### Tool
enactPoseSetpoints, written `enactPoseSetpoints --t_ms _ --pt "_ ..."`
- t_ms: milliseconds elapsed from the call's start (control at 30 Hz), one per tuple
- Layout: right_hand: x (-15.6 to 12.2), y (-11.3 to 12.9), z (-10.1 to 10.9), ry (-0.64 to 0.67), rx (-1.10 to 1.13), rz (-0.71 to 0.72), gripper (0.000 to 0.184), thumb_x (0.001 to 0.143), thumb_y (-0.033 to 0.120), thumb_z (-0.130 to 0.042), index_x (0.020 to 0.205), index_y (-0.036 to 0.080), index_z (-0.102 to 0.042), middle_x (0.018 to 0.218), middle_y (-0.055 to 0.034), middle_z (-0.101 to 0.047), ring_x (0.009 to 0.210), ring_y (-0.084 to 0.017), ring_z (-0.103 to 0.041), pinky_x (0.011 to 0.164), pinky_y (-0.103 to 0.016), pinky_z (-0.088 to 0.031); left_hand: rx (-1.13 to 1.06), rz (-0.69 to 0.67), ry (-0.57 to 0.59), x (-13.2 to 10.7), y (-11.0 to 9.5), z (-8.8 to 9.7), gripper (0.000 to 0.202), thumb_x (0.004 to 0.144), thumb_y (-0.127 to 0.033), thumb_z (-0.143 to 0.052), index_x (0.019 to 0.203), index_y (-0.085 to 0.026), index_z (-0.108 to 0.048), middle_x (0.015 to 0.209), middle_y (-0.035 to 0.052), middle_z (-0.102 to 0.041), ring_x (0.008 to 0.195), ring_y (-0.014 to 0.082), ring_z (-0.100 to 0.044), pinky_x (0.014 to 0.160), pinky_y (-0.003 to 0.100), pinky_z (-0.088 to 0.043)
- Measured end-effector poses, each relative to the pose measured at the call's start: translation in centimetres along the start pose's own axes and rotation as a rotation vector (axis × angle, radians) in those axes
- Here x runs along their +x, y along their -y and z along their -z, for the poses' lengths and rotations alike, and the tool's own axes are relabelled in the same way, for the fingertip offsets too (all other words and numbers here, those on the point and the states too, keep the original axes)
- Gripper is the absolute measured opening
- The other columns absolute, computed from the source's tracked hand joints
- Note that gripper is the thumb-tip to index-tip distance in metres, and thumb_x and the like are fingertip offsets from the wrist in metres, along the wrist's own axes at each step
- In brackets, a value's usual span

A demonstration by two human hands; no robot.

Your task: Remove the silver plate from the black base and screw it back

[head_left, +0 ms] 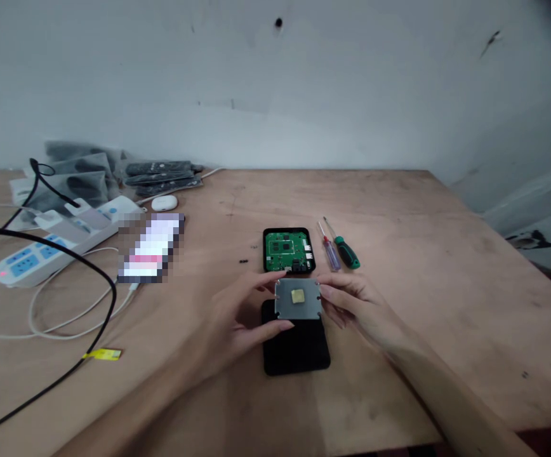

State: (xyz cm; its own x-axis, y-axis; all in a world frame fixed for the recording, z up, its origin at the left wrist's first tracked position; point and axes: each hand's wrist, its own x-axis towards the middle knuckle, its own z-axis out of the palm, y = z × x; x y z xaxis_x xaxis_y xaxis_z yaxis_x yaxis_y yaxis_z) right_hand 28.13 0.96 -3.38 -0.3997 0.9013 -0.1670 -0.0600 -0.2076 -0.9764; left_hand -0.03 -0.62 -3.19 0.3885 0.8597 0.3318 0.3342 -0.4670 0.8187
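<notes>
Between my two hands is a grey metal plate (310,308) with notched edges and a pale yellow square pad (298,296) at its middle. My left hand (247,311) grips its left side, thumb along the lower edge and forefinger along the upper one. At the right edge, my right hand (351,297) pinches the plate between thumb and fingers. Below it on the table lies a black cover (296,349), its far part hidden by the plate. Just beyond the plate, a green circuit board (282,247) sits in a black case (265,236).
Two screwdrivers, one with a clear purple handle (332,255) and one green and black (346,252), lie right of the case. Small dark screws (243,261) are on its left. Farther left are a phone (154,247), an earbud case (164,203), a power strip (73,238), cables and bagged remotes (161,176).
</notes>
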Motion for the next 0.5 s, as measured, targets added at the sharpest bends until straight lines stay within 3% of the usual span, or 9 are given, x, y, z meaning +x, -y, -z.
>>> enactPoseSetpoints --t_ms 200,367,433,500 --pt "-0.1 -0.1 0.0 0.056 -0.007 0.030 0.034 0.106 0.048 -0.075 0.123 0.019 -0.084 0.068 0.0020 -0.061 0.051 -0.010 -0.046 0.048 -0.025 -0.029 -0.219 0.103 0.001 0.4 0.0 -0.1 0.066 0.087 -0.034 -0.096 0.148 -0.032 -0.069 0.123 0.0060 -0.080 0.111 0.0232 -0.075 0.106 0.041 -0.061" --pt "0.2 0.0 0.0 0.080 -0.063 0.035 0.034 0.108 0.048 -0.072 0.123 0.019 -0.083 0.069 0.0019 -0.059 0.054 -0.011 -0.048 0.050 -0.025 -0.033 -0.477 0.162 0.047 0.5 -0.4 -0.4 0.062 0.087 -0.025 -0.096 0.143 -0.028 -0.069 0.107 0.0038 -0.083 0.102 0.0198 -0.079 0.096 0.033 -0.065" --pt "0.4 0.7 -0.6 0.012 -0.108 0.071 0.034 0.108 0.046 -0.071 0.132 0.023 -0.079 0.080 -0.0007 -0.065 0.057 -0.012 -0.050 0.051 -0.026 -0.036 -0.518 0.210 0.044 0.5 -0.6 -0.5 0.060 0.088 -0.024 -0.095 0.142 -0.026 -0.070 0.101 0.0034 -0.083 0.096 0.0189 -0.080 0.090 0.030 -0.066" --pt "0.1 1.9 -1.6 -0.176 -0.156 0.182 0.041 0.107 0.042 -0.072 0.146 0.031 -0.069 0.099 -0.0029 -0.068 0.063 -0.013 -0.053 0.053 -0.027 -0.041 -0.534 0.253 0.029 0.5 -0.6 -0.5 0.059 0.087 -0.024 -0.096 0.140 -0.025 -0.071 0.099 0.0035 -0.083 0.094 0.0187 -0.080 0.087 0.029 -0.066"
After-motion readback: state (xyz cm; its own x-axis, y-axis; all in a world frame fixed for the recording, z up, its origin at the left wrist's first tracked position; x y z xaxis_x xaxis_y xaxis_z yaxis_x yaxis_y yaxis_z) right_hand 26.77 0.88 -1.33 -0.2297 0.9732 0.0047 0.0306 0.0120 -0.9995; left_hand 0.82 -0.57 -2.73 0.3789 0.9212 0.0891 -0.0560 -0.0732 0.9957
